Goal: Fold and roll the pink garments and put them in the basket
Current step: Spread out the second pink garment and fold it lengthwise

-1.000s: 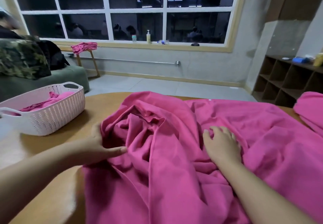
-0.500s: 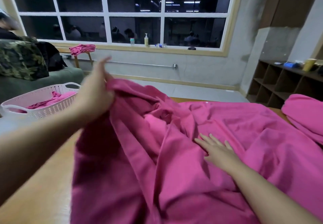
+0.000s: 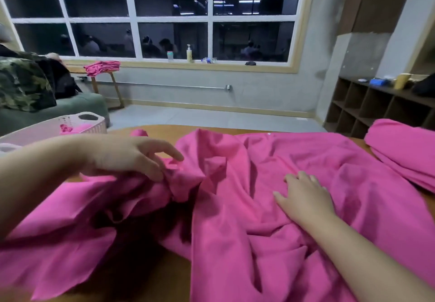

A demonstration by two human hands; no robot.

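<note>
Slippage threatens: left hand (image 3: 127, 158) fingers pinch a bunched fold of pink garment (image 3: 270, 207) while right hand (image 3: 303, 195), fingers spread, pins it flat on the desk (image 3: 162, 130).

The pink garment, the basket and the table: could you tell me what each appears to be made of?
Pink garment: soft matte woven or knit cloth, probably cotton-like; it creases and drapes in limp folds.
Basket: pale moulded plastic, judging by its ribbed wall and cut-out handle.
Table: smooth brown wood or wood-look laminate with a slight sheen; which one I cannot tell.
</note>
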